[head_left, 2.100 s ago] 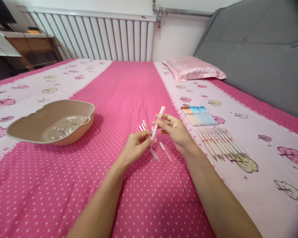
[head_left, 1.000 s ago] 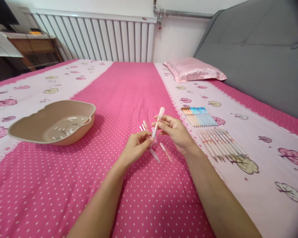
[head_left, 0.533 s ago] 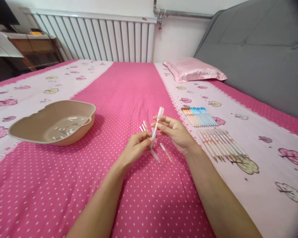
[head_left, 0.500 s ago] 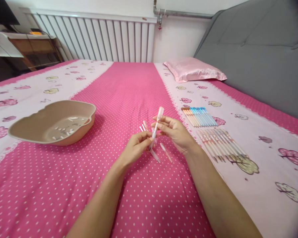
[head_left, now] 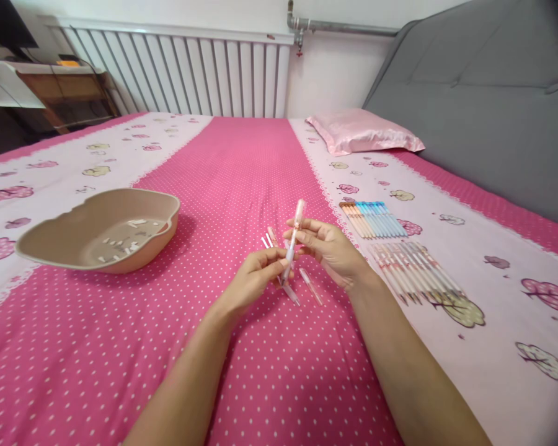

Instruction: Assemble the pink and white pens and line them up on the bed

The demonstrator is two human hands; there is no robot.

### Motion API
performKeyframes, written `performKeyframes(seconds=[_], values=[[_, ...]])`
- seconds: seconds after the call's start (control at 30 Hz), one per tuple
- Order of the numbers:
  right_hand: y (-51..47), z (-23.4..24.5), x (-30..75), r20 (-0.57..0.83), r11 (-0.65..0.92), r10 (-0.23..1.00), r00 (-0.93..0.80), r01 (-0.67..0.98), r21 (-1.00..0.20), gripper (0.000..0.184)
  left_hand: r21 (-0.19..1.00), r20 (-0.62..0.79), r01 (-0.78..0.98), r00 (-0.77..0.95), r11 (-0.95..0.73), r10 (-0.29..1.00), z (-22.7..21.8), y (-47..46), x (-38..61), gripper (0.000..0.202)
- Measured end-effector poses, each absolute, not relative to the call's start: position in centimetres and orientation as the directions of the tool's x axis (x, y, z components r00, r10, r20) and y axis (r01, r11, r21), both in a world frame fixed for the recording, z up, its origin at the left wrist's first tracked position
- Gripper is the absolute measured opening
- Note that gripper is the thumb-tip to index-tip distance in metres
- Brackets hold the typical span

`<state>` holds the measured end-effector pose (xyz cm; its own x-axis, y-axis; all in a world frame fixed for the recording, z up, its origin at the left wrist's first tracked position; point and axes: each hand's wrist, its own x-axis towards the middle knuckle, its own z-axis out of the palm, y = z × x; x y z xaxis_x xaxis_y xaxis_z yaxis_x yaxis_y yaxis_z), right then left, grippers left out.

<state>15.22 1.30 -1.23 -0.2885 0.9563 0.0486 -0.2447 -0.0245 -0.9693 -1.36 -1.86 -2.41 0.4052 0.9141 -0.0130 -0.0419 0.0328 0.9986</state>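
Observation:
A clear pink pen stands almost upright between my two hands over the pink dotted bedspread. My right hand pinches its upper half with thumb and fingers. My left hand pinches its lower end near the tip. Several loose pens and pen parts lie on the bedspread just beneath and behind the hands.
A beige shallow tray with several small white pieces stands to the left. Two rows of pens lie to the right: a blue and orange row and a pink and white row. A pink pillow and grey headboard lie beyond.
The pen has tipped a little more upright and both hands have shifted slightly; the grips are the same.

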Motion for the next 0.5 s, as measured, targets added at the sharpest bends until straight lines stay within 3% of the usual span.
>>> performKeyframes(seconds=[0.5], values=[[1.31,-1.12,15.18,0.033,-0.032,0.966,-0.256,-0.244,-0.969,0.026,0.996,0.011,-0.085,0.391,0.025,0.920,-2.54,-1.79,-1.18,0.024]])
